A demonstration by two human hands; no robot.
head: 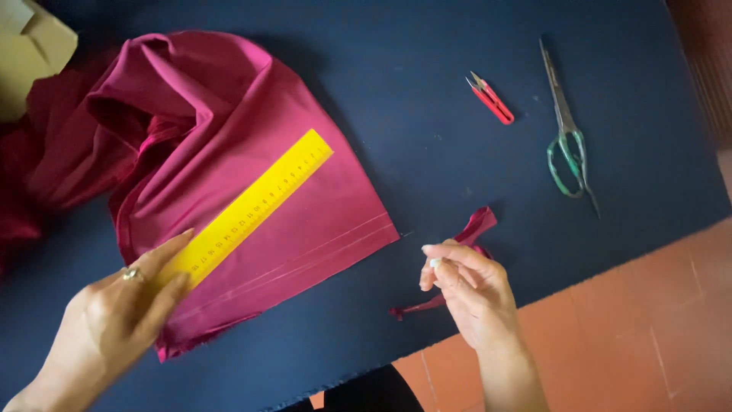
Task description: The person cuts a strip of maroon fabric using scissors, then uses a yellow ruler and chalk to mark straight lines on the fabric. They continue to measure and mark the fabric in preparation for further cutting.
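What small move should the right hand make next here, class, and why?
Probably bring the right hand across to the yellow ruler. It pinches a small white piece, perhaps chalk, off the magenta fabric, while the left hand presses the ruler flat along pale lines near the hem. The scissors lie untouched.

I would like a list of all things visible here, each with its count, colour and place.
fabric: one, magenta, left half of the table
ruler: one, yellow, diagonal on the fabric
fabric strip: one, magenta, behind the right hand
thread snips: one, red, upper right
scissors: one, green handles, right of the snips
table cover: one, dark blue, under everything
cardboard: one, tan, top left corner
floor tiles: orange, lower right
left hand: pressing on the ruler's lower end
right hand: pinching something small and white
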